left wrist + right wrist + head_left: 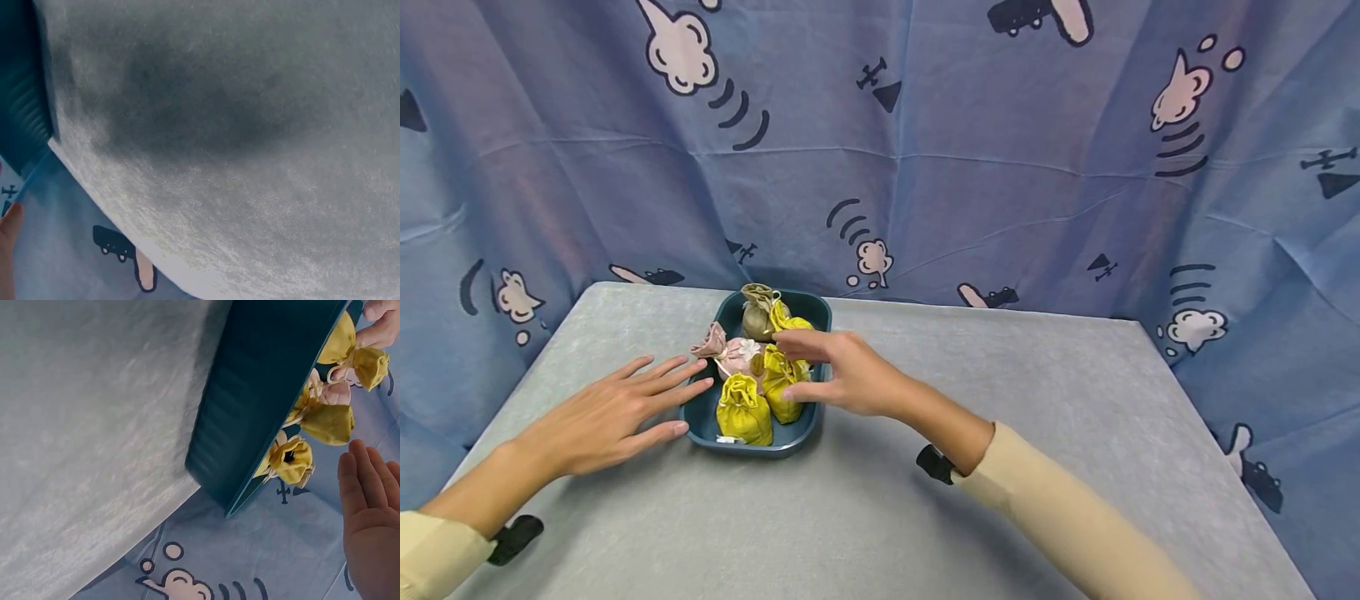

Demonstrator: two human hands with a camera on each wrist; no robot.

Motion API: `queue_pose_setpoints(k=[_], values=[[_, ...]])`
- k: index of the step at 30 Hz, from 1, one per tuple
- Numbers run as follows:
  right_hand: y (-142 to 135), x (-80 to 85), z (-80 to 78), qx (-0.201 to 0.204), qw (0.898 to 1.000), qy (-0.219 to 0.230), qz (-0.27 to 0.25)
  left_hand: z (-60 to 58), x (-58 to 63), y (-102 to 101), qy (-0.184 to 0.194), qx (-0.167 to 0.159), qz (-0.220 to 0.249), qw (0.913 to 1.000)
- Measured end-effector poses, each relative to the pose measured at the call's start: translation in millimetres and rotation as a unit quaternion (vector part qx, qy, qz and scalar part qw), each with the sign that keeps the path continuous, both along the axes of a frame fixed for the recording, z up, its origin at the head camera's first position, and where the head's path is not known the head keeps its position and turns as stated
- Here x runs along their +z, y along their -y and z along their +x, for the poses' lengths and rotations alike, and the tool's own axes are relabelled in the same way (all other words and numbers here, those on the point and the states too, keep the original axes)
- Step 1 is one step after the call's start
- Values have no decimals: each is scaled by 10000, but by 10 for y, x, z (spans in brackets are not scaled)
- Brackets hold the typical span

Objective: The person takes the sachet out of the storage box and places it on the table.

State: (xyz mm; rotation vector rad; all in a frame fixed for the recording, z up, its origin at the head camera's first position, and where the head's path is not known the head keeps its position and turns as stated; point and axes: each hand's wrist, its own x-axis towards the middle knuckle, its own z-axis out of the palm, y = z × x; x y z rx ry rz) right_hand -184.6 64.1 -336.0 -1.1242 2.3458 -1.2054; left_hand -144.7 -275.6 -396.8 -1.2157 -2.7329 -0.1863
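Note:
A dark teal plastic basin holds several small drawstring pouches. Among them are a yellow pouch at the front, another yellow pouch beside it, a pink pouch with a white flower, and an olive pouch at the back. My left hand spreads its straight fingers at the basin's left side, fingertips overlapping the rim. Over the right side is my right hand, thumb apart from its extended fingers and nothing in its grasp. The right wrist view shows that hand beside the yellow pouch tops.
The basin stands toward the left back of a grey cloth-covered table. Behind the table and along its sides hangs a blue printed curtain. A dark band is worn at the right wrist, another band at the left.

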Motion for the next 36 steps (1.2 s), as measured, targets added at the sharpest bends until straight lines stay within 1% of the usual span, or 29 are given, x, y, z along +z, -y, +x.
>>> queue_pose_setpoints(k=[4,10,13,17,25,31,36], values=[[71,4,28,101,9999,55,1,-1,-3,-8,57,31,19,10000],[199,-3,44,258,9996,4,67,-6,-10,-10,90,46,83,9999],[262,-9,48,371,9992,-65,99,-9,-9,-11,89,37,113,9999],[331,-29,56,479,9982,-285,220,-12,-2,-12,29,-14,126,9999],[421,-84,66,458,9951,-556,677,-15,7,-12,-53,-88,126,9999],[481,-118,62,487,9940,-682,703,-13,2,-14,-15,-45,114,9999],[534,-145,50,476,9923,-781,837,-7,-2,-16,4,1,101,9999]])
